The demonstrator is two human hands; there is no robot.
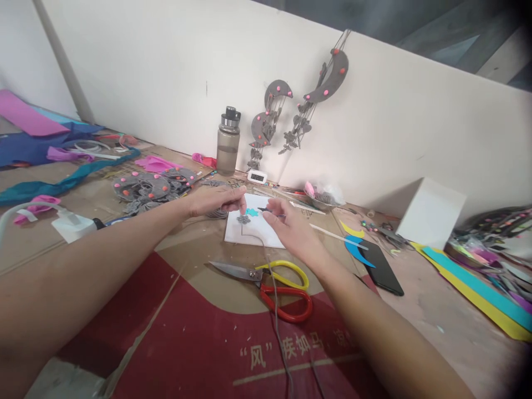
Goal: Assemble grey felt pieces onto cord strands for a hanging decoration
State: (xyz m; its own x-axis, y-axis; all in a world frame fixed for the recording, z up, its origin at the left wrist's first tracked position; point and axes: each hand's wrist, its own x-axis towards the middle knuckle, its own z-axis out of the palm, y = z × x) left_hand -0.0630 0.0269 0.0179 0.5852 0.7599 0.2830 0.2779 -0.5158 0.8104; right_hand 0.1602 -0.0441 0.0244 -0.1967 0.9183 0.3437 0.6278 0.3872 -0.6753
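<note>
Flower piece: small grey flower cutout (244,219) lying on the near left part of the white sheet (266,233), just beside a teal cutout (251,211).
Left hand: left hand (216,200) over the sheet's left edge, fingers pressed together at the tips just above the grey flower; whether they touch it cannot be told.
Right hand: right hand (291,227) over the sheet's right side, pinching a thin dark tool (266,210) that points toward the teal cutout.
Cord: grey cord (272,277) running from the sheet toward the viewer, across the scissors.
Scissors: scissors (274,280) with one yellow and one red handle, on the tabletop (436,316) just in front of the sheet.
Phone: black phone (380,266) to the right of the sheet, near the right wrist.
Bottle: water bottle (228,141) upright behind the sheet, against the wall.
Grey pile: heap of grey cutouts (149,185) with pink dots, left of the sheet.
White box: white box (432,213) far right of the sheet.
</note>
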